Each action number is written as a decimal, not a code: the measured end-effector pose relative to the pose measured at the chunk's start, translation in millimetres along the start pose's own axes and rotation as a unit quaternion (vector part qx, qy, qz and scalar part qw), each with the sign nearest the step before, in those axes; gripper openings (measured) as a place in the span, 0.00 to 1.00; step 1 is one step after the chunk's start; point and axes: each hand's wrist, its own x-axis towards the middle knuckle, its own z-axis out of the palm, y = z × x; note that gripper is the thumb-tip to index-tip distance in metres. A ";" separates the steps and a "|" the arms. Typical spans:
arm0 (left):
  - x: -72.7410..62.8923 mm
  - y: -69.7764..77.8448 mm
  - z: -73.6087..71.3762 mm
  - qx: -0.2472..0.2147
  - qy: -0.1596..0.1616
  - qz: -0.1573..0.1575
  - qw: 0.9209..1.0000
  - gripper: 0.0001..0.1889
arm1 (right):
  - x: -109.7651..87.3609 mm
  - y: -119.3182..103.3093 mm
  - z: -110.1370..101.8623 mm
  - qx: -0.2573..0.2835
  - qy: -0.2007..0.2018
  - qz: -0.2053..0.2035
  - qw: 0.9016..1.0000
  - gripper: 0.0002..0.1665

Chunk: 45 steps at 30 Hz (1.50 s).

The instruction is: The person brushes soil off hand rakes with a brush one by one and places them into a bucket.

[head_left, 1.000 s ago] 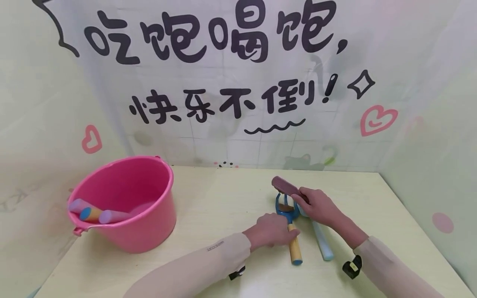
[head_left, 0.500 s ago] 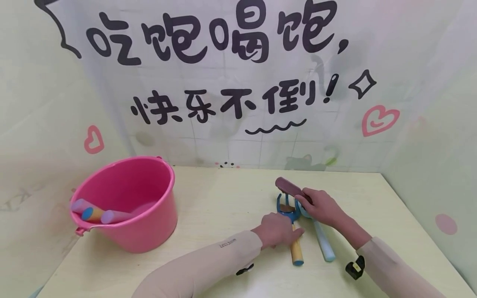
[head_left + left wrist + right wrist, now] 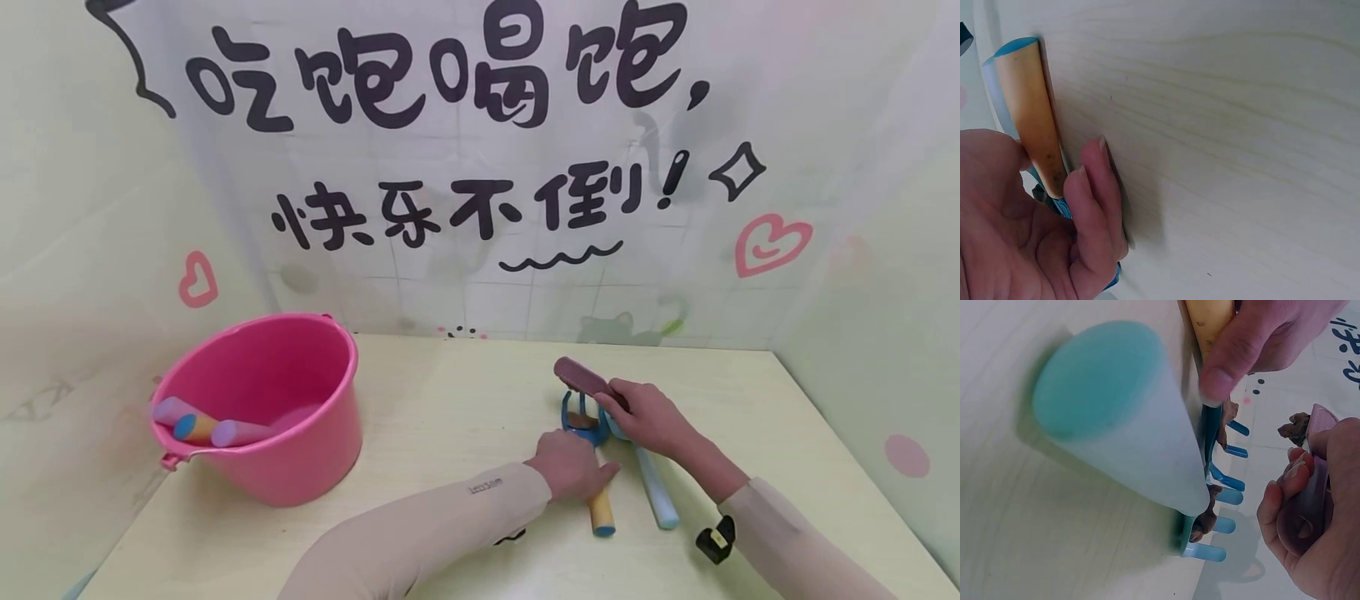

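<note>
In the head view my left hand (image 3: 573, 467) pinches a blue toy rake (image 3: 588, 432) where its head meets the yellow handle (image 3: 602, 512). Its thumb presses the neck in the right wrist view, and the other fingers curl alongside. My right hand (image 3: 652, 417) grips a mauve tool (image 3: 581, 377) with a hole in its handle end, held just above the rake heads. A brown lump (image 3: 1295, 428) sits at that tool's tip. Beside the blue rake lies a light-blue rake (image 3: 656, 492). More brown lumps (image 3: 1208, 515) rest among the tines of both rakes.
A pink bucket (image 3: 322, 458) stands at the left of the pale wooden table (image 3: 450, 383). Leaning in it are purple handles (image 3: 240, 433) and a yellow handle with a blue end (image 3: 197, 427). A printed white curtain (image 3: 420, 300) closes off the back.
My left hand has shifted slightly right and now covers more of the yellow handle. The right hand and mauve tool stay nearly in place. The head view has turned a little left.
</note>
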 end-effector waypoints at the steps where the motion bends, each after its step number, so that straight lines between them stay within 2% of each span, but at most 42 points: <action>1: 1.6 0.8 1.0 0.006 -0.001 -0.002 1.000 0.33 | 0.1 -0.1 -0.2 0.000 0.000 0.000 1.000 0.16; 7: 0.5 1.4 -2.2 0.010 -0.018 -0.005 1.000 0.26 | -0.3 0.4 -1.1 0.000 0.000 0.001 1.000 0.17; 13: -3.8 -1.7 -4.6 -0.015 -0.013 0.001 1.000 0.23 | 0.1 0.6 -2.2 0.001 -0.006 0.004 1.000 0.16; 17: -0.2 -4.7 -1.3 -0.034 -0.016 0.011 0.999 0.22 | 0.5 -0.1 -3.5 0.004 -0.005 0.006 1.000 0.17; 23: 0.8 -10.0 2.9 -0.064 -0.003 0.024 0.998 0.19 | 0.0 -0.8 -3.0 0.002 -0.002 0.005 1.000 0.18; 31: -5.8 -13.0 -0.5 -0.073 0.002 0.012 0.997 0.18 | -1.1 -1.4 -2.5 0.004 -0.003 0.009 1.000 0.17; 40: -1.2 -18.5 2.0 -0.102 -0.026 -0.006 0.994 0.20 | -3.1 -2.0 -2.4 0.008 -0.004 0.013 1.000 0.17; 45: -1.9 -26.0 0.6 -0.126 -0.020 -0.009 0.992 0.20 | -3.7 -2.7 -2.6 0.011 0.003 0.004 1.000 0.17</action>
